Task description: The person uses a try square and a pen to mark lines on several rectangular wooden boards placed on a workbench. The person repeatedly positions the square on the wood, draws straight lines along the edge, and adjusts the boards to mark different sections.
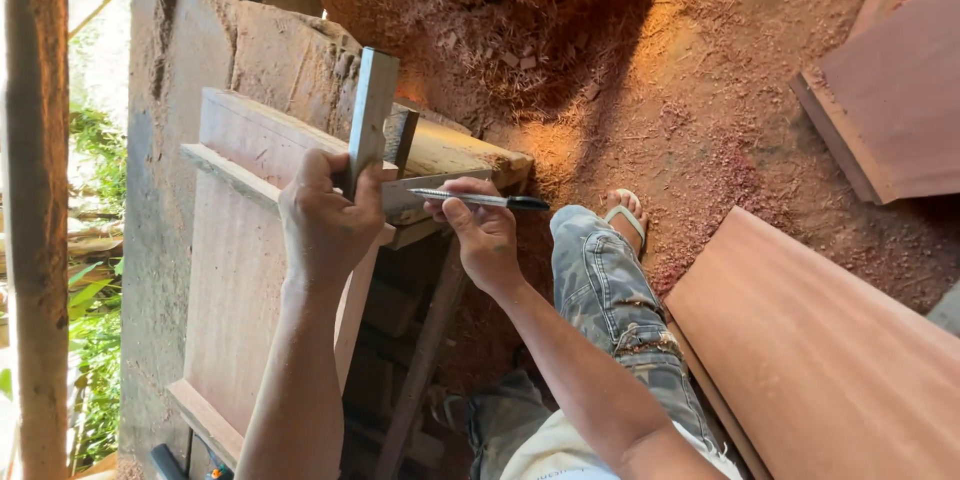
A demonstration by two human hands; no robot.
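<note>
My left hand [325, 220] grips a metal try square [372, 110], pressing it against the edge of a reddish wooden board [235, 280] that stands on its side. The square's blade sticks up past my fingers. My right hand [480, 235] holds a black and silver pen [480, 200] with its tip laid along the square, over a narrow timber piece [450, 152]. Both hands sit close together at the board's upper edge.
A rough workbench [170, 140] carries the board. Red sawdust [640, 70] covers the ground. Flat reddish panels lie at the right [820, 360] and upper right [890, 100]. My leg in worn jeans [610, 300] and a sandalled foot [625, 215] are below. A wooden post [35, 210] stands at the left.
</note>
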